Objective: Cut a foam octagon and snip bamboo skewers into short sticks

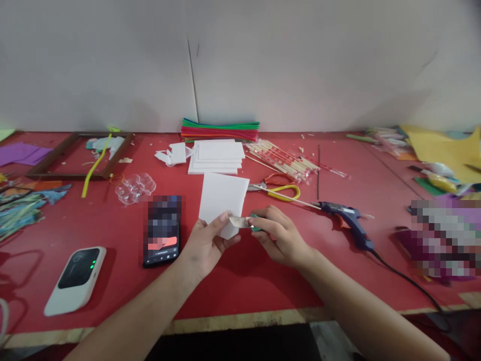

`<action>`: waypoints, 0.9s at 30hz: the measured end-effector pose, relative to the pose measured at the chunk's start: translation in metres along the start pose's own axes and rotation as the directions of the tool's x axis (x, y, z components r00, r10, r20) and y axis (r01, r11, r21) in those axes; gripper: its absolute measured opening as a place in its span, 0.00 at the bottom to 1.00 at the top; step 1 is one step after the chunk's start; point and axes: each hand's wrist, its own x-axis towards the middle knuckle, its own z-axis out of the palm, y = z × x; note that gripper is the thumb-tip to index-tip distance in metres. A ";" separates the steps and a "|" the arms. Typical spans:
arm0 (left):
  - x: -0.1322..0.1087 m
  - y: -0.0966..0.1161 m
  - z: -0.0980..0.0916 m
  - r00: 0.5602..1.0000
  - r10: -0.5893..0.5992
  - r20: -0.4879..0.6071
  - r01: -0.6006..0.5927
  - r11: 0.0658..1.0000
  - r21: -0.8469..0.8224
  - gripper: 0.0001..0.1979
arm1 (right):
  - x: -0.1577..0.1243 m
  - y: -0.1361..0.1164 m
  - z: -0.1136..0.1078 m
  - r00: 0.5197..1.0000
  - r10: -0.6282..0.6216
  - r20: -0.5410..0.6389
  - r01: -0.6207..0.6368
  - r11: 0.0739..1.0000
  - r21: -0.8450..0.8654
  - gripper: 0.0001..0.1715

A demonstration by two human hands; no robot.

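Note:
My left hand (208, 240) is closed on the near end of a white sheet, perhaps foam board (224, 195), with the thumb on top and fingers beneath. My right hand (280, 233) grips a small cutter knife (242, 222); its green handle is mostly hidden by the fingers. The bare metal blade points left and meets the sheet's near right edge, close to my left thumb. Whether it has cut into the sheet I cannot tell. Just beyond lies a stack of white pieces (218, 158), with white offcuts (175, 154) to its left.
Scissors (283, 193), wrapped sticks (283, 159) and a blue glue gun (347, 220) with a cable lie on the right. A phone (162, 230), a white device (77, 281) and a clear plastic tray (135, 188) are on the left. Pipe cleaners (220, 131) rest by the wall.

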 end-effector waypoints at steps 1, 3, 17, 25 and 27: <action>0.000 -0.001 -0.001 1.000 -0.002 0.017 0.002 1.000 -0.002 0.19 | 0.000 0.000 0.000 1.000 0.000 -0.003 0.000 1.000 0.005 0.26; -0.001 -0.002 -0.001 0.999 -0.005 0.034 0.006 1.000 -0.013 0.17 | 0.001 -0.001 -0.001 1.000 -0.001 -0.006 0.001 1.000 0.005 0.26; -0.002 0.005 0.004 0.998 -0.057 -0.009 0.056 0.996 -0.071 0.17 | 0.002 -0.002 -0.002 1.000 -0.006 -0.003 0.006 0.999 0.032 0.24; -0.003 0.007 0.005 0.996 -0.083 -0.020 0.082 0.994 -0.066 0.17 | 0.001 -0.002 0.000 1.000 -0.011 -0.019 0.011 1.000 0.008 0.24; -0.003 0.008 0.004 0.996 -0.086 -0.015 0.085 0.995 -0.061 0.17 | 0.001 -0.002 -0.001 1.000 -0.013 -0.027 0.013 1.000 0.001 0.24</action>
